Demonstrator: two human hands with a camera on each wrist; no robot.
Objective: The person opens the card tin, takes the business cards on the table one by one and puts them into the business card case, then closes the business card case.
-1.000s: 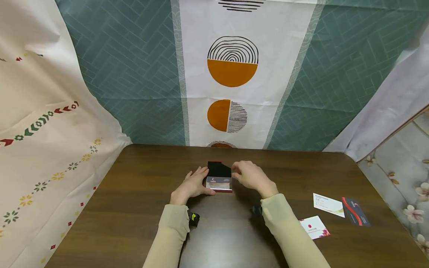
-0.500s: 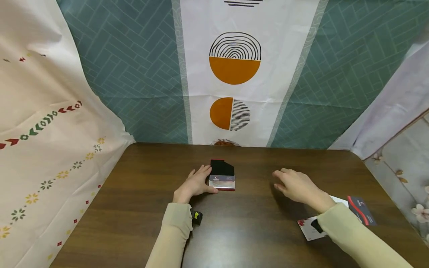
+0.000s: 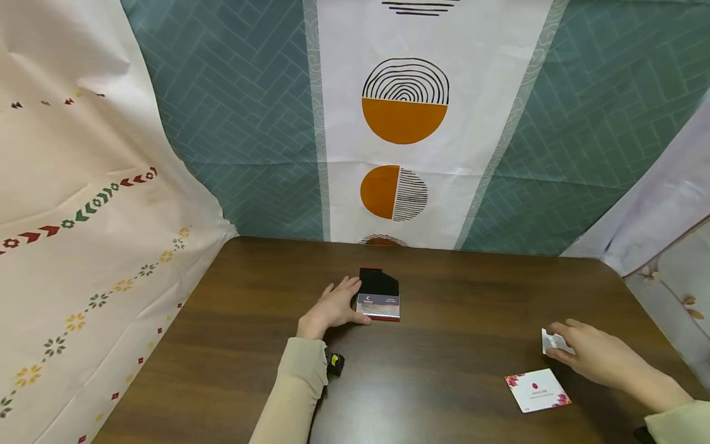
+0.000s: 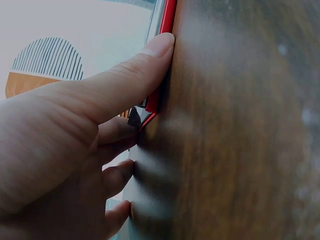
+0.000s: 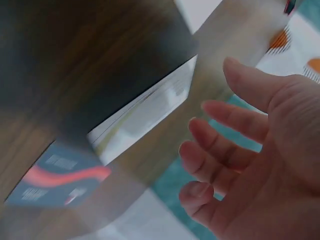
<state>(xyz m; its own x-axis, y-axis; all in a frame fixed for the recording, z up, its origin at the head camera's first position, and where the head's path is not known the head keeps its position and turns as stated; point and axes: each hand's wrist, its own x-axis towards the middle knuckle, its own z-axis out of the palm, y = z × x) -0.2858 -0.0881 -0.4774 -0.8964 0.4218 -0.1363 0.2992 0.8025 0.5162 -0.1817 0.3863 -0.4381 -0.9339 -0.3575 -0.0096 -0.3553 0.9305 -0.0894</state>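
A black and red card case (image 3: 379, 283) lies flat on the table, its black flap spread toward the back. Behind its clear front part shows a dark business card. My left hand (image 3: 333, 308) holds the case at its left side, thumb on the front edge, fingers by the far left side. The left wrist view shows the thumb against the case's red edge (image 4: 169, 17). Over at the right, my right hand (image 3: 599, 354) hovers over a white business card (image 3: 550, 341), partly covering it. In the right wrist view the loosely bent fingers are apart from that card (image 5: 150, 112).
Another white business card (image 3: 537, 391) with red flower corners lies nearer the front. A dark card with a red stripe (image 5: 65, 175) lies beside the first white card; my right hand hides it from the head view. A patterned curtain (image 3: 266, 123) hangs behind the table (image 3: 444, 345).
My right hand has left the case's right side and moved right and forward to the loose cards, holding nothing. The left hand has stayed at the case. The head view has shifted slightly.
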